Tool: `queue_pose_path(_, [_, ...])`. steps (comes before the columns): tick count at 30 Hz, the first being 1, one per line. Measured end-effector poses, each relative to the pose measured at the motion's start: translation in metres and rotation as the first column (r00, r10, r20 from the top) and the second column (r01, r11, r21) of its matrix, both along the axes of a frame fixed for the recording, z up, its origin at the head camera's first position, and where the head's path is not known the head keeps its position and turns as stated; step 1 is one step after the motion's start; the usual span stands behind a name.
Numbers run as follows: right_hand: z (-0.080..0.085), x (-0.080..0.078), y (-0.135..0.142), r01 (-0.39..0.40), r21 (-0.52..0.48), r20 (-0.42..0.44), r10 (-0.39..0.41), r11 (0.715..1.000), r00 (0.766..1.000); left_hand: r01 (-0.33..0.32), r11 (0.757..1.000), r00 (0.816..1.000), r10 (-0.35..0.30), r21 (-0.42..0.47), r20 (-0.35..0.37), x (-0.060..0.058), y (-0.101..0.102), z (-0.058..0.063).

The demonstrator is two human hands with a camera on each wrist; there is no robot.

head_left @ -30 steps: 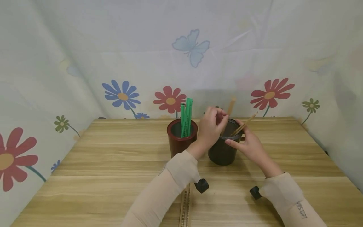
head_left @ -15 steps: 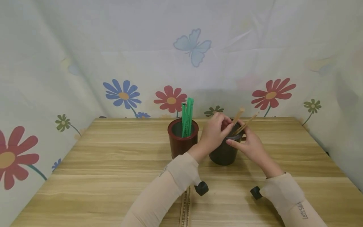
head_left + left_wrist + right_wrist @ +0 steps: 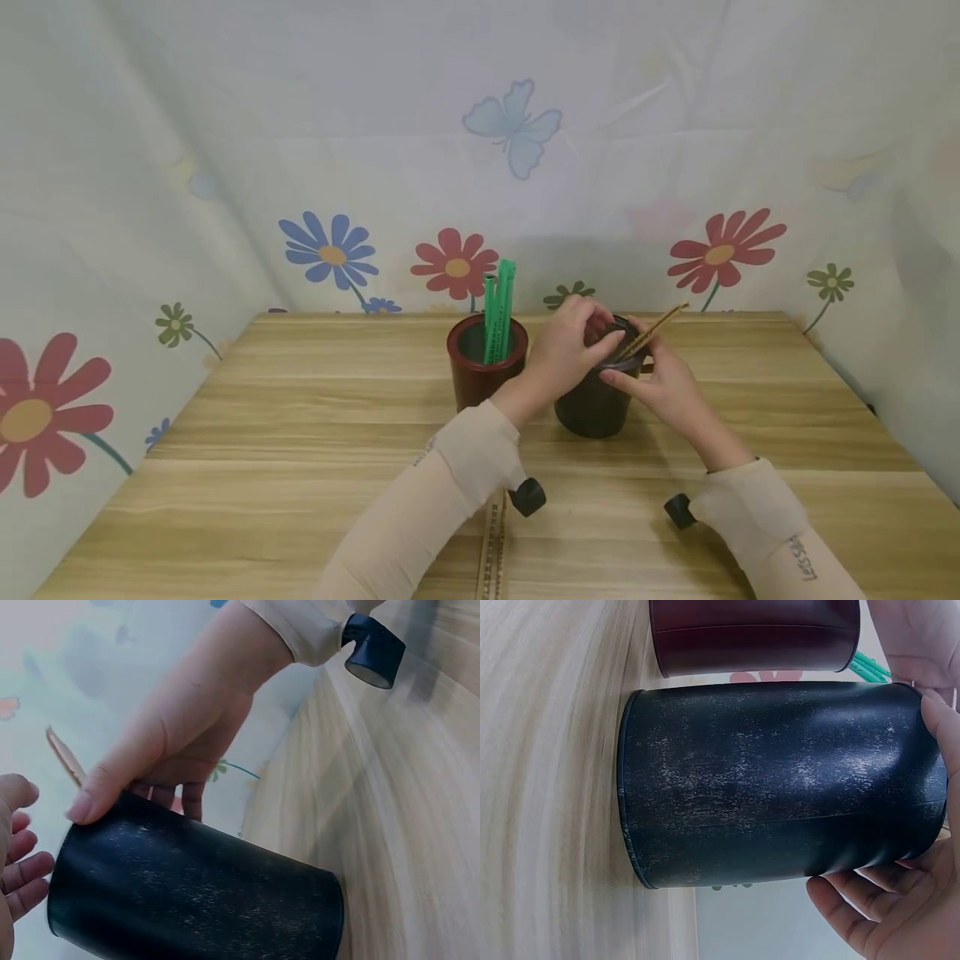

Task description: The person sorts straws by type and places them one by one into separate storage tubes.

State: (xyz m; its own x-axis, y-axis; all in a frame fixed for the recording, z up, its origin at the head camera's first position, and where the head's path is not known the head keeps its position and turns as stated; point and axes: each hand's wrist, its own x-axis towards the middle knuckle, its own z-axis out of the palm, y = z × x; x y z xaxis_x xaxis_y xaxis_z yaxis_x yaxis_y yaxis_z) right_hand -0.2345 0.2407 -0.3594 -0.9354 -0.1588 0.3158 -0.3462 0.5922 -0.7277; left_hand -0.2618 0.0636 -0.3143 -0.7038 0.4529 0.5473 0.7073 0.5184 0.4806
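Note:
The black pen cup (image 3: 595, 404) stands upright on the wooden table. My right hand (image 3: 666, 387) grips it near the rim, thumb on the near side and fingers round the far side, as the right wrist view shows (image 3: 907, 900). Thin tan sticks (image 3: 656, 329) with dark print lean out of the cup to the right, overlapping each other. My left hand (image 3: 573, 346) hovers at the cup's mouth, fingers bent loosely. In the left wrist view its fingers (image 3: 26, 881) are apart with nothing between them.
A dark red cup (image 3: 486, 385) holding several green printed sticks (image 3: 498, 312) stands just left of the black one. Long printed tan strips (image 3: 492, 550) lie on the table (image 3: 300, 467) near the front. A flowered cloth (image 3: 375, 150) hangs behind.
The tan stick in my left hand has tilted rightward, gone down into the black cup and been let go; it now leans beside the other. My right hand has kept its grip.

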Motion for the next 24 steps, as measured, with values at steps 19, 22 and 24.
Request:
queue_pose_path(19, [-0.001,0.000,-0.001,-0.013,0.010,0.008,0.013,1.000,1.000,0.105,0.994,0.982,-0.102,0.010,-0.161,0.038,-0.021,0.033])
queue_pose_path(22, [0.000,0.001,-0.001,-0.009,0.015,0.014,0.009,1.000,1.000,0.116,0.993,0.977,-0.113,0.008,-0.182,0.044,-0.025,0.034])
queue_pose_path(24, [0.000,0.002,0.000,-0.008,0.018,0.016,0.008,1.000,1.000,0.120,0.993,0.973,-0.117,0.002,-0.197,0.048,-0.030,0.035])
